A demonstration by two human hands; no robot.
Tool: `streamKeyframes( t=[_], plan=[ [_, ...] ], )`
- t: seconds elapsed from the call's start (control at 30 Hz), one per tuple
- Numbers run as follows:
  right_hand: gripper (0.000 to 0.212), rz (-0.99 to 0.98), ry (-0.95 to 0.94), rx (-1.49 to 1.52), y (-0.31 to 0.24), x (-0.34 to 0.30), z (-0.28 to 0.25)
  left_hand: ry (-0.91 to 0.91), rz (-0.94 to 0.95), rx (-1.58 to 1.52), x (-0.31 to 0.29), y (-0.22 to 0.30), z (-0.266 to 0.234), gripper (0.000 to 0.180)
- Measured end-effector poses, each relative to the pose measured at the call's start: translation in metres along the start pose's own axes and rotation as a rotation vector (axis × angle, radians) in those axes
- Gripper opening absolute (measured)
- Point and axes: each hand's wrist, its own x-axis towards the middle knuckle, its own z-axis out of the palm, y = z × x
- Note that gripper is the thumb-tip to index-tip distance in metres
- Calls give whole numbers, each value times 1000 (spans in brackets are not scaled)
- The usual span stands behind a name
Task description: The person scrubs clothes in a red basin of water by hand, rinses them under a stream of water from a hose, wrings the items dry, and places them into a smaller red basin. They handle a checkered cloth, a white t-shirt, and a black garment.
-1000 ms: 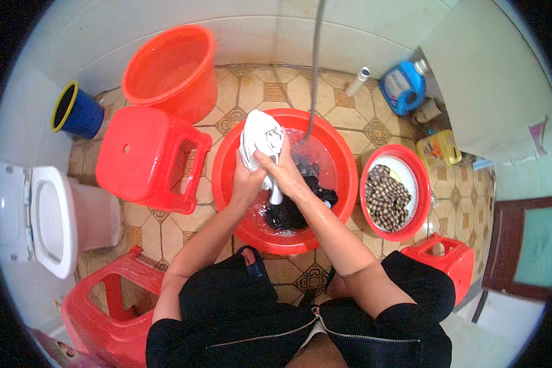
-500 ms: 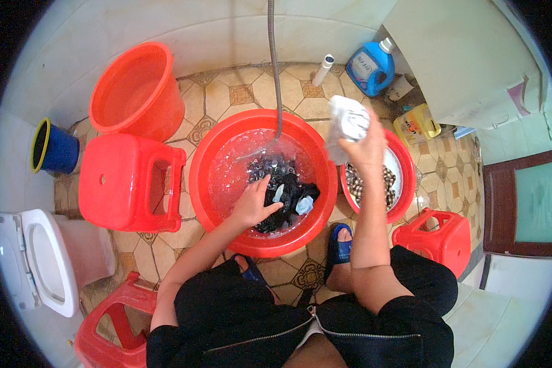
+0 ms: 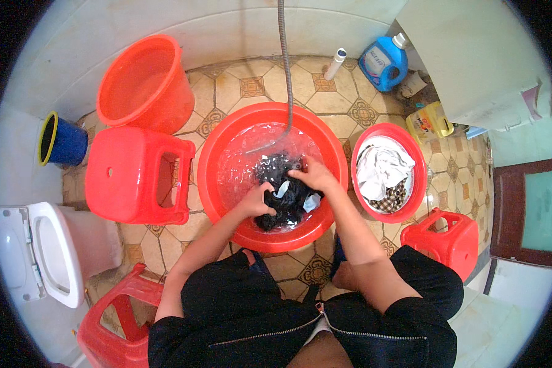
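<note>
A wet black garment [image 3: 283,211] lies in soapy water in the large red basin [image 3: 210,184]. It has pale blue-white patches on it. My left hand [image 3: 256,201] is curled over its left side, fingers bent into the fabric. From the right, my right hand [image 3: 316,173] grips the garment's upper edge with thumb and fingers; some fingertips are hidden by the hand and cloth. Beside this basin, a smaller red basin [image 3: 418,195] holds a white cloth [image 3: 381,168] on top of a dark checked cloth [image 3: 389,199].
A grey hose [image 3: 284,55] hangs into the large basin. Around it are red stools [image 3: 126,175], a tall red bucket [image 3: 178,92], a blue bin [image 3: 67,144], a toilet [image 3: 61,257], a blue detergent jug [image 3: 383,64], a yellow bottle [image 3: 429,122] and a white tube [image 3: 335,64].
My right hand has let go of the white cloth, which now lies in the smaller basin, and has come left onto the black garment. My left hand has closed further into the fabric.
</note>
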Motion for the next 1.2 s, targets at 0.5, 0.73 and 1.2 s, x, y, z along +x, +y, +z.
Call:
streamKeyframes(
  t=[0.5,0.73,1.2],
  plan=[
    [46,-204,-241,653,-39,-20,-27,173,-44,-382,-83,75,-96,52],
    [63,-193,-165,328,-42,-33,-85,301,-165,-323,-99,96,-139,53],
    [67,-253,-18,-534,-30,5,44,332,31,752,-17,51,-32,77]
  ],
)
